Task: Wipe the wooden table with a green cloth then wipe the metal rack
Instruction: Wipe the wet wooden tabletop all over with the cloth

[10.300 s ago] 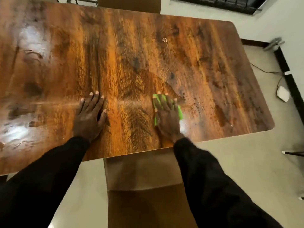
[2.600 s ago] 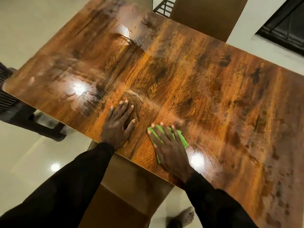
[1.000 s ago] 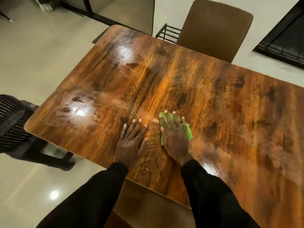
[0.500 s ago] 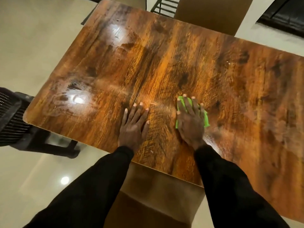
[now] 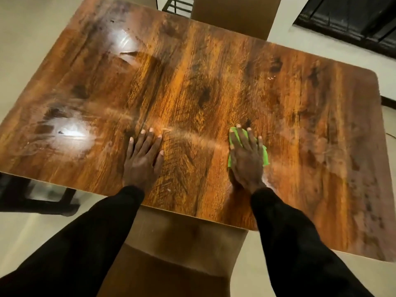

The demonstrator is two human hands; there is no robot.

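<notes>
Wiping continues: right hand (image 5: 246, 161), fingers straight, has pushed the small green cloth (image 5: 265, 156) rightward across the glossy brown wooden bench (image 5: 203, 82); left hand (image 5: 142, 161) stays flat, bracing.

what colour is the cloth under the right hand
Bright green; the small green cloth shows best in the head view, pressed flat under the right hand.
</notes>
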